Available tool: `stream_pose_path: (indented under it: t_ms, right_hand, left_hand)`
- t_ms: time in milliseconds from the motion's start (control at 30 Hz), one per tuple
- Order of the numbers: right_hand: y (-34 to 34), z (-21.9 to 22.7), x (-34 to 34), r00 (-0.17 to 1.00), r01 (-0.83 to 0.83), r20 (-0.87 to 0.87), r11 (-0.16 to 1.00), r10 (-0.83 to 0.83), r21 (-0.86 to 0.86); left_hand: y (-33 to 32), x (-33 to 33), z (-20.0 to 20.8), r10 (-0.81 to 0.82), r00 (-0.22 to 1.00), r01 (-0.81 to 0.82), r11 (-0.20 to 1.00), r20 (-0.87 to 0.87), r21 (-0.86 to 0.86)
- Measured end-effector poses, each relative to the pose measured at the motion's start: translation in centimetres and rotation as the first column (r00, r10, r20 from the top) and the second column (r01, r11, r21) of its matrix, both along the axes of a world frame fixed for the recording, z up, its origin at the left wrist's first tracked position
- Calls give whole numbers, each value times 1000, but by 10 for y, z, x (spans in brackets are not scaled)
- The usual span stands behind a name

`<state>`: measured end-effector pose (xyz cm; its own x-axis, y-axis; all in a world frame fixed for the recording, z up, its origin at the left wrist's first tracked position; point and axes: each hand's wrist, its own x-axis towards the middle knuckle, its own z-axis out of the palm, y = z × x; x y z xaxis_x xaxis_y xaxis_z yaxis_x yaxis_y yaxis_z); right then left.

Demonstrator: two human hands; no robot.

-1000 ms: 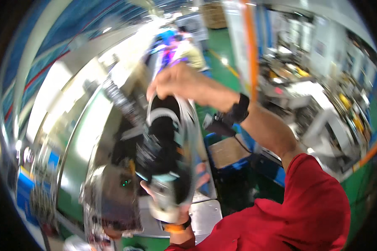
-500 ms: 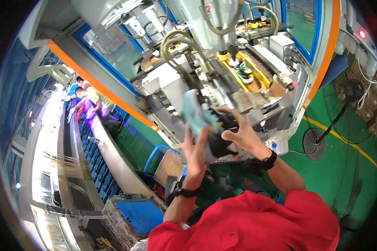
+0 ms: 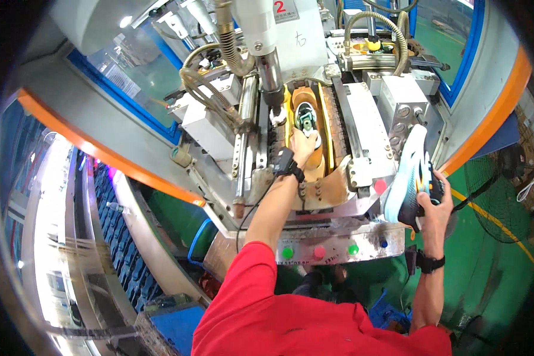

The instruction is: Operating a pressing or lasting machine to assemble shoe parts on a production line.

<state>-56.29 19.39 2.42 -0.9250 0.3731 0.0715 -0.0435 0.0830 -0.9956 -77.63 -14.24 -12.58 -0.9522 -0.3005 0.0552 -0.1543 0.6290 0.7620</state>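
Light-blue and black shoe (image 3: 404,184), tilted on end at the right of the machine, grasped in the right hand (image 3: 435,209), the thumb pressing its dark upper. Left hand (image 3: 302,146): extended into the machine, at the near end of a second shoe (image 3: 306,117); whether the fingers grip it or merely touch it cannot be told. That second shoe lies lengthwise in an orange-brown trough (image 3: 318,161), near a vertical metal cylinder (image 3: 271,74) on its left. Nearer the body, a metal control panel (image 3: 369,242) carries green, red and blue buttons. Outward, orange-edged frame posts (image 3: 488,118) flank the machine; a dark-blue conveyor belt (image 3: 122,237) runs at far left, and a standing fan (image 3: 493,199) stands at right on green floor (image 3: 486,279).
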Motion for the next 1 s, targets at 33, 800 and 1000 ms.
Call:
stream_pose_path:
  t_ms: [33,800,1000]
  right_hand:
    - [4,1,-7,999,30,12,999,-31,45]
    - [-295,-126,-320,956,-280,217,391,199,877]
    - [-311,-101,-272,923,-356,282,302,263,884]
  left_hand:
    - [6,-20,-7,56,998,-57,993,-12,-108]
    - [-107,396,181,426,890,-363,453,160,814]
    - [-92,514,156,848,519,-595,271,104,757]
